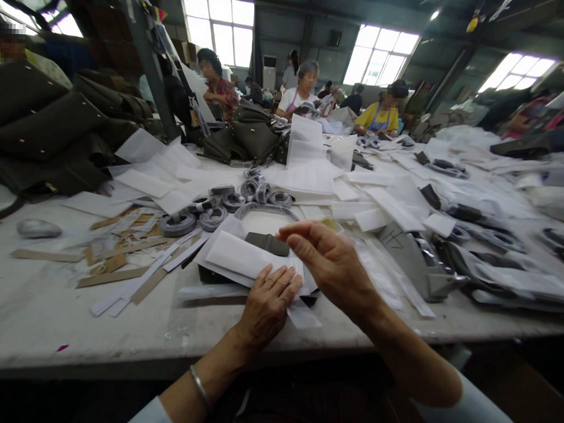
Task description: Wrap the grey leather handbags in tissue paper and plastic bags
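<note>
My left hand (269, 298) lies flat, fingers spread, on folded white paper (237, 258). Under and around the paper shows a dark olive bag (209, 274), mostly covered; an olive flap-like piece (267, 242) sticks out at its far side. Just above the paper's right end hovers my right hand (330, 266), fingers loosely bent, with nothing visible in it. Beyond the paper curves a plastic-wrapped handle (268, 208). Coiled grey wrapped straps (214, 218) sit to its left.
Cardboard and paper strips (121, 254) litter the table's left side. Olive bags (47, 120) are heaped at far left. White sheets (307, 169) stand and lie ahead. A grey bag piece (415, 261) and wrapped straps lie right. Several people work across the table.
</note>
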The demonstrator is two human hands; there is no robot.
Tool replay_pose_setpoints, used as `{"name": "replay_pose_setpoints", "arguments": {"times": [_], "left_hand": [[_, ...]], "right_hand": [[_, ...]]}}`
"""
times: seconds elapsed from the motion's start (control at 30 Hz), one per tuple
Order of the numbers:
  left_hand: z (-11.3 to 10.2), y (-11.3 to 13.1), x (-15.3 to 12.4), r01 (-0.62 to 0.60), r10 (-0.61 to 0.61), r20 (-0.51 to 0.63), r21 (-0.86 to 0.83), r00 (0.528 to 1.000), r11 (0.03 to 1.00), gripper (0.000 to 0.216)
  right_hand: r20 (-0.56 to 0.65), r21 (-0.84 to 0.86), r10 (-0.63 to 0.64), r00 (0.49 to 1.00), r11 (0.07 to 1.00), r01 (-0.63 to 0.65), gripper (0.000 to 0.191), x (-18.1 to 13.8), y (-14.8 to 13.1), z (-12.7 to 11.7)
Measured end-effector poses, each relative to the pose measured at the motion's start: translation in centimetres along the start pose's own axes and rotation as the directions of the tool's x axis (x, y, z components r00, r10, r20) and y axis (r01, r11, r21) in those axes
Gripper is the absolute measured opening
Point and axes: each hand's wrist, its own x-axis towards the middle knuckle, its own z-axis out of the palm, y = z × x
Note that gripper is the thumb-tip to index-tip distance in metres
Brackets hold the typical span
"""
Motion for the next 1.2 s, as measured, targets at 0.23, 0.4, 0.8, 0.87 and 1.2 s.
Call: {"name": "replay_pose_setpoints", "arguments": {"times": [0.23, 0.4, 0.8, 0.87, 1.2], "left_hand": [[0.3, -0.2, -0.2, -0.013, 0.013, -0.002, 0.027, 1.0, 1.0, 0.038], [0.7, -0.4, 0.3, -0.08, 0.08, 0.016, 0.039, 0.997, 0.996, 0.04], [-0.5, -1.0, 0.6, -0.064, 0.064, 0.093, 0.003, 0.994, 0.998, 0.045], [-0.7, -1.0, 0.7, -0.057, 0.06, 0.09, -0.032, 0.994, 0.998, 0.044], [-0.5, -1.2, 0.9, -0.012, 0.024, 0.104, -0.117, 0.994, 0.993, 0.036]], "right_hand": [[-0.074, -0.197, -0.17, 0.983, 0.969, 0.152, 0.034, 1.7, 3.9, 2.0], [-0.134, -0.282, -0.068, 0.989, 0.959, 0.028, 0.039, -1.9, 14.3, 3.1], [-0.087, -0.061, -0.081, 0.993, 0.995, 0.076, 0.021, -6.7, 12.3, 0.2], [0.04, -0.077, -0.134, 0.99, 0.988, 0.137, 0.035, -7.5, 11.9, -0.8], [0.268, -0.327, -0.138, 0.953, 0.918, 0.225, 0.052, -8.0, 10.2, -0.6]]}}
